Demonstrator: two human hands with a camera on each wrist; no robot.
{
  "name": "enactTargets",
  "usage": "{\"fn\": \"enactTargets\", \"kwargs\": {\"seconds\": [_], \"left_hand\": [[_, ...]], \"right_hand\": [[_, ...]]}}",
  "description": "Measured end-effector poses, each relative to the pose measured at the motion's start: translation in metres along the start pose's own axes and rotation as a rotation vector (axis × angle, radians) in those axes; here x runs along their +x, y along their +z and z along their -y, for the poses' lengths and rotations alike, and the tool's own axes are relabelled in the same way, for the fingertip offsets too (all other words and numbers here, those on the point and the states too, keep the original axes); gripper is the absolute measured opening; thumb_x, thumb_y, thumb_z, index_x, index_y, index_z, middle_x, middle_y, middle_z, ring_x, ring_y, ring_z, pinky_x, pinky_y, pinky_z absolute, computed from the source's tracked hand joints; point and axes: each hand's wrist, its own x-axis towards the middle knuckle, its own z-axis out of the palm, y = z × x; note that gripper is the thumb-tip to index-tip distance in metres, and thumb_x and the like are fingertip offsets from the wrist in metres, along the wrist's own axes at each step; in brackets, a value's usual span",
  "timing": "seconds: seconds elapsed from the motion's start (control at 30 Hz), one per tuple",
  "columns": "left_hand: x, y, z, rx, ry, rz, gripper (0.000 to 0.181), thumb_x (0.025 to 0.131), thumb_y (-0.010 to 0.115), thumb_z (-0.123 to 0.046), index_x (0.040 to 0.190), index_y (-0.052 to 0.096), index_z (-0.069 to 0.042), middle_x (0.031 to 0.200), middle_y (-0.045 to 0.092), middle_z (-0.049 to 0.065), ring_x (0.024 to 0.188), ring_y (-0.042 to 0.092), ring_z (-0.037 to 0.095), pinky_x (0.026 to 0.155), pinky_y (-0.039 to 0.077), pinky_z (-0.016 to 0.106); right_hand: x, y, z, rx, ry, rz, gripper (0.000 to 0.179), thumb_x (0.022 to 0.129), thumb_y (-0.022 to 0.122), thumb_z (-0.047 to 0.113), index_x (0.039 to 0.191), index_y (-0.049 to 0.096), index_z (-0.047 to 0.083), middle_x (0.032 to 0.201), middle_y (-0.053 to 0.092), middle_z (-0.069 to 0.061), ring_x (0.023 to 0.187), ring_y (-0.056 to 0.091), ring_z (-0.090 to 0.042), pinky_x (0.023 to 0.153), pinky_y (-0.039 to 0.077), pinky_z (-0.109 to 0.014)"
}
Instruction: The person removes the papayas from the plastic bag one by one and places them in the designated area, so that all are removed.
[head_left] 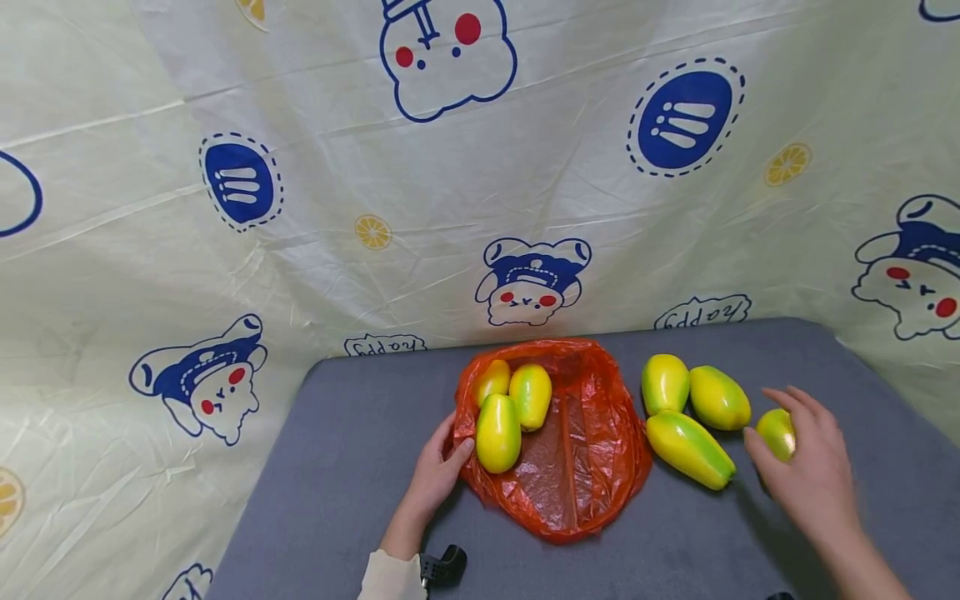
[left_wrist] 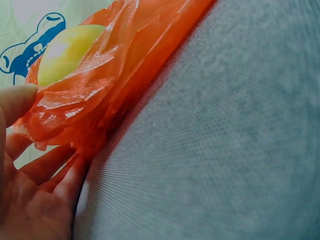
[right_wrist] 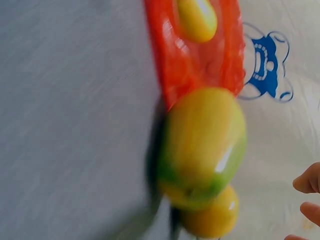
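A red plastic bag (head_left: 570, 467) lies spread with its mouth up, holding three glossy yellow-green, papaya-shaped fruits, one of them in front (head_left: 498, 435). My left hand (head_left: 438, 467) grips the bag's left rim; its thumb is on the inner side and its fingers are behind the film, as the left wrist view also shows. Over at the right, my right hand (head_left: 813, 467) reaches around a single yellow-green fruit (head_left: 776, 433), with thumb and fingers spread on either side. In the right wrist view only fingertips (right_wrist: 307, 180) show at the edge, with nothing between them.
Between bag and right hand lie three more fruits: a rounded one (head_left: 665, 383), another (head_left: 720, 397) beside it, and a longer one (head_left: 690, 450) in front. All rest on a grey table (head_left: 360, 467). Behind it hangs a pale printed sheet (head_left: 315, 275).
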Motion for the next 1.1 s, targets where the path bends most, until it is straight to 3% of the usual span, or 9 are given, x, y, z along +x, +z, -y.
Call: {"fn": "enactTargets", "kwargs": {"seconds": [0.33,0.47,0.83,1.1], "left_hand": [[-0.001,0.001,0.000,0.005,0.008,0.007,0.059,0.100,0.060,-0.028,0.154,0.038,-0.017,0.155,0.046,0.010,0.140,0.046,0.030,0.118,0.036,0.052],[-0.001,0.000,-0.001,-0.003,0.005,0.004,0.059,0.100,0.060,-0.028,0.154,0.038,-0.017,0.155,0.046,0.011,0.140,0.046,0.030,0.117,0.036,0.053],[-0.002,0.001,-0.002,0.005,0.005,-0.012,0.059,0.100,0.060,-0.029,0.154,0.039,-0.017,0.154,0.047,0.012,0.137,0.048,0.031,0.116,0.038,0.052],[-0.002,0.001,-0.003,0.001,-0.011,-0.020,0.059,0.100,0.060,-0.028,0.154,0.039,-0.017,0.154,0.046,0.012,0.138,0.047,0.031,0.117,0.038,0.052]], "right_hand": [[0.004,0.025,0.043,0.131,-0.188,0.031,0.056,0.095,0.063,0.016,0.146,0.043,0.002,0.156,0.031,-0.028,0.138,0.031,-0.054,0.104,0.026,-0.077],[0.006,0.038,0.056,0.168,-0.240,0.078,0.060,0.094,0.066,0.017,0.147,0.043,0.003,0.154,0.034,-0.028,0.138,0.032,-0.052,0.103,0.029,-0.077],[0.009,0.077,0.079,0.261,-0.206,0.243,0.068,0.093,0.066,0.019,0.154,0.035,0.012,0.161,0.026,-0.023,0.145,0.029,-0.048,0.105,0.033,-0.076],[0.014,0.100,0.085,0.369,-0.066,0.360,0.073,0.098,0.061,0.026,0.160,0.022,0.020,0.168,0.012,-0.016,0.151,0.019,-0.046,0.112,0.028,-0.072]]}}
